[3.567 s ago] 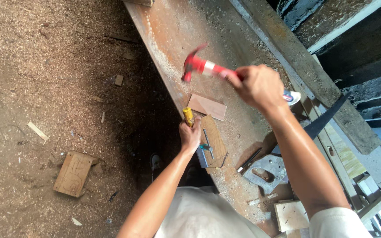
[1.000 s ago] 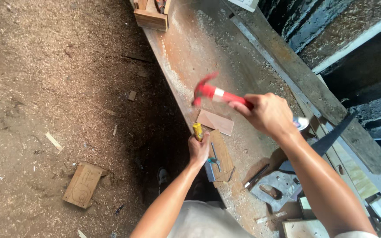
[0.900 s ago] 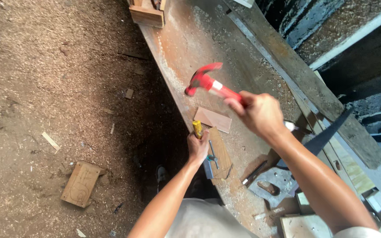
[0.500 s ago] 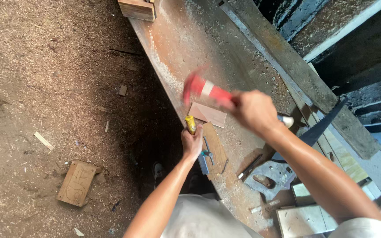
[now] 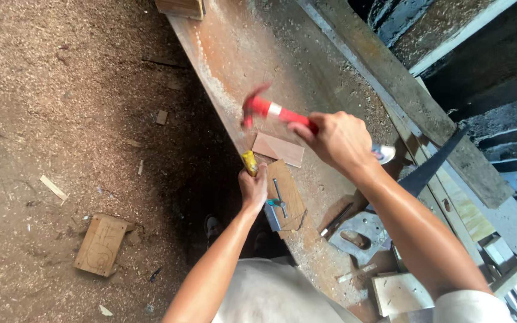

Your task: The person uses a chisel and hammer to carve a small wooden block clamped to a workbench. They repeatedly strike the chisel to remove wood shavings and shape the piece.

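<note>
Glossy red hammer (image 5: 264, 109), matt wooden tile (image 5: 278, 149), rough sawdust-strewn bench (image 5: 252, 54).

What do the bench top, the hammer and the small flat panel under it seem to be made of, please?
Bench top: probably weathered wood, reddish-brown, dusted with sawdust; it could be rusty metal.
Hammer: a glossy red coat with a white band; blurred, so the core is unclear.
Panel: thin plain wood or plywood, pale tan and matt.
</note>
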